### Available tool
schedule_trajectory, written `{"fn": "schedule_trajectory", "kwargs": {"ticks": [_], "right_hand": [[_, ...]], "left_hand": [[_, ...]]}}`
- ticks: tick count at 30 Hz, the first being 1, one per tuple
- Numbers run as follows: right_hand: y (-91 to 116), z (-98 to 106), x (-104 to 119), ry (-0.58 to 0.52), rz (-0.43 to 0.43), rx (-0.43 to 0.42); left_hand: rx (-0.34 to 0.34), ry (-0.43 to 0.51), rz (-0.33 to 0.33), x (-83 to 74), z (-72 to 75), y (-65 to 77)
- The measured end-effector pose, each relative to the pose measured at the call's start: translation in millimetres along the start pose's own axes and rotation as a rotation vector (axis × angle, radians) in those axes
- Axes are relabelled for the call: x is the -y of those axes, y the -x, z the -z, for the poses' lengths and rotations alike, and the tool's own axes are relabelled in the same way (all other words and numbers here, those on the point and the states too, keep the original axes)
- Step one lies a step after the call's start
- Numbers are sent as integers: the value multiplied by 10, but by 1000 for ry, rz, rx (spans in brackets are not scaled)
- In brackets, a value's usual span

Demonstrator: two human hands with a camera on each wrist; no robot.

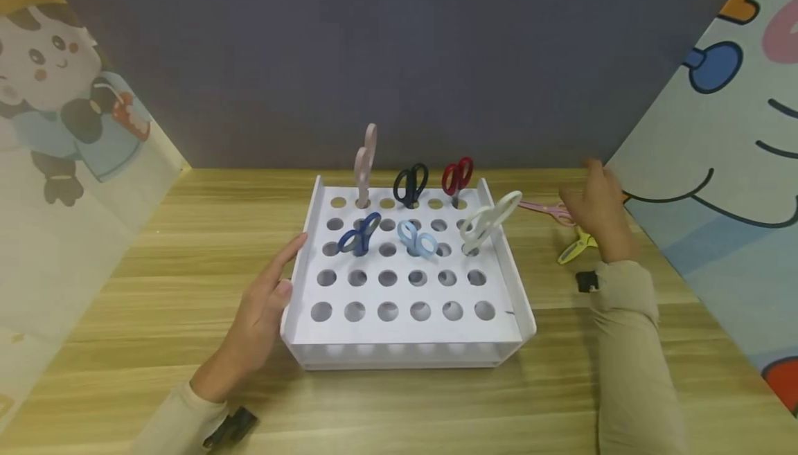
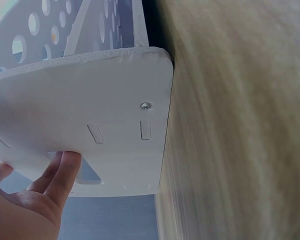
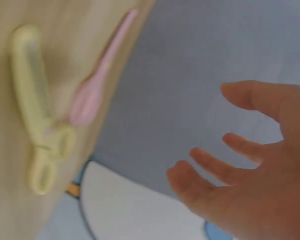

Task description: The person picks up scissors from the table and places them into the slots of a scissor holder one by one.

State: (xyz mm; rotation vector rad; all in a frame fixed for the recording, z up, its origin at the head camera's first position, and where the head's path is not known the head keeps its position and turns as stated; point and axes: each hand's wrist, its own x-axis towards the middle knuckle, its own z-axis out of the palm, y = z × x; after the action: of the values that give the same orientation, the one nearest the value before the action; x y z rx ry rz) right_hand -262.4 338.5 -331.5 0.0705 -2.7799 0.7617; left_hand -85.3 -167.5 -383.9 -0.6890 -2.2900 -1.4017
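A white rack [image 1: 406,333] with rows of round holes stands on the table. My left hand [image 1: 254,316] lies along its left side, fingers extended; in the left wrist view, fingertips [image 2: 70,159] touch the side panel at its cutout. At the right, my right hand [image 1: 600,214] hovers with spread fingers, holding nothing, over pink scissors [image 1: 557,212] and yellow scissors [image 1: 578,246]. Handles up in the rack are pale pink scissors [image 1: 361,171], black scissors [image 1: 404,188], red scissors [image 1: 450,179], dark blue scissors [image 1: 358,240], light blue scissors [image 1: 408,237] and white scissors [image 1: 492,217].
A dark grey panel [image 1: 399,60] closes off the back of the wooden table [image 1: 174,268]. Cartoon-printed walls stand at the left [image 1: 68,233] and right [image 1: 717,129]. The front two rows of holes hold no scissors.
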Motion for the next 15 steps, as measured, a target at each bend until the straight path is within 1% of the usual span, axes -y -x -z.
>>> {"fn": "schedule_trajectory", "kwargs": {"ticks": [4, 6, 11, 13, 15], "right_hand": [[0, -55, -251, 47, -56, 114], [12, -72, -348, 72, -112, 194], [92, -87, -555, 153, -232, 355], [135, -88, -625, 187, -253, 391], [164, -92, -674, 215, -246, 395]], "left_hand": [[1, -3, 2, -5, 7, 7], [-1, -8, 2, -9, 11, 7], [-2, 11, -6, -10, 5, -3], [-1, 13, -12, -7, 0, -7], [-1, 17, -16, -8, 0, -9]]}}
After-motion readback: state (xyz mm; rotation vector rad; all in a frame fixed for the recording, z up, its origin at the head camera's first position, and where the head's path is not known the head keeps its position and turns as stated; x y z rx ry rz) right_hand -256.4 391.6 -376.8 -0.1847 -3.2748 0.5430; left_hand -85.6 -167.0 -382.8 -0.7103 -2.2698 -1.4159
